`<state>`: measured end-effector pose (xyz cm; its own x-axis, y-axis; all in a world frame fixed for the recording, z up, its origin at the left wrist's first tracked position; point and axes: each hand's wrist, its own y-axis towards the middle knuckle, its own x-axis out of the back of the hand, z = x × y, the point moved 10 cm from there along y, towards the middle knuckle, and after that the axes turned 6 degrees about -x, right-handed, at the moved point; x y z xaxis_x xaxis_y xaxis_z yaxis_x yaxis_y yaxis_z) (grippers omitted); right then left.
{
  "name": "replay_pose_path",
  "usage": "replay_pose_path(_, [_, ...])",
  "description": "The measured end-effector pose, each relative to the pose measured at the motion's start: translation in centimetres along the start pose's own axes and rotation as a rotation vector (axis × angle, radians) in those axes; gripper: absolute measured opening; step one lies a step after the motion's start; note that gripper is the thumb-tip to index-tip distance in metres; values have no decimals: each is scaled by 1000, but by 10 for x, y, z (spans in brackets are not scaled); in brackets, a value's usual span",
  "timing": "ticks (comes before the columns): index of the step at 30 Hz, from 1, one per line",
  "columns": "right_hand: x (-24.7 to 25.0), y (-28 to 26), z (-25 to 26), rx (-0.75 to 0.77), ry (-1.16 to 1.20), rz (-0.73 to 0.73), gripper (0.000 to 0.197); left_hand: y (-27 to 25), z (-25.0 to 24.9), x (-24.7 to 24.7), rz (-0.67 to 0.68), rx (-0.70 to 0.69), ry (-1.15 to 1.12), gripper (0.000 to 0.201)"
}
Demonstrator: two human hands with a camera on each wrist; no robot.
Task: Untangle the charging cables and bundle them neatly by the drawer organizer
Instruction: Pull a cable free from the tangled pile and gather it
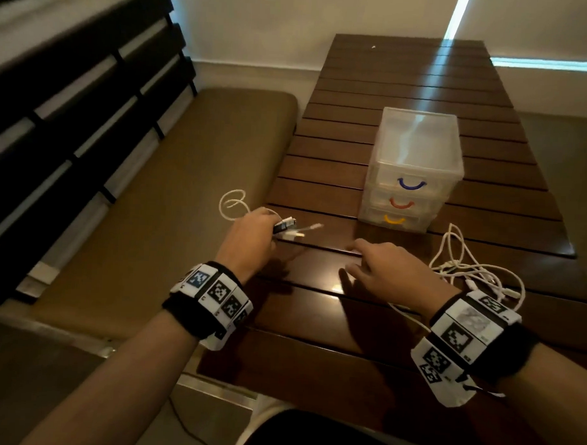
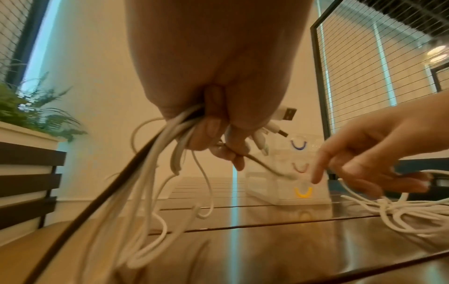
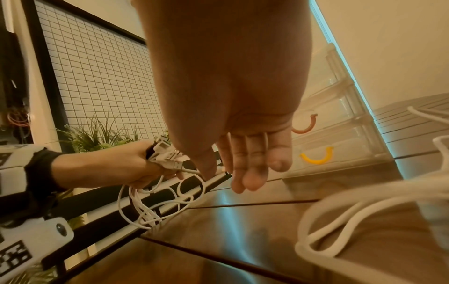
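Cables (image 2: 155,173), mostly white, one seemingly dark, hang looped from left hand (image 1: 251,236).

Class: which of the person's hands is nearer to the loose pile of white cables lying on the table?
Right. The right hand hovers open just beside the cable pile; the left hand grips other cables across the table.

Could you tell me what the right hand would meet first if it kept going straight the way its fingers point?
Probably the drawer organizer: the right hand is open above the table, fingers aimed roughly toward its lower drawers. Depth is unclear.
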<state>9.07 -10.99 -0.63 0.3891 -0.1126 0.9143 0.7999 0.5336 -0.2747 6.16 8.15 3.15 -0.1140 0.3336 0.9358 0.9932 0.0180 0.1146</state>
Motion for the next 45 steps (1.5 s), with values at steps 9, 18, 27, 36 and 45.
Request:
replay_pose_path(9, [-20,6,2,-6,-50,100,29,-10,89,14,15,327,128,19])
replay_pose_path(18, [-24,4,2,-22,-81,163,27,-23,114,6,36,430,37,22])
replay_pose_path(27, [14,-9,-21,-74,-48,78,24,-3,34,13,19,261,-187,21])
replay_pose_path(36, [61,-33,-73,-161,-34,-41,22,16,-89,28,5,-7,-210,50])
replay_pose_path(45, [75,-52,-130,-310,73,-152,20,20,-208,23,61,-225,-575,23])
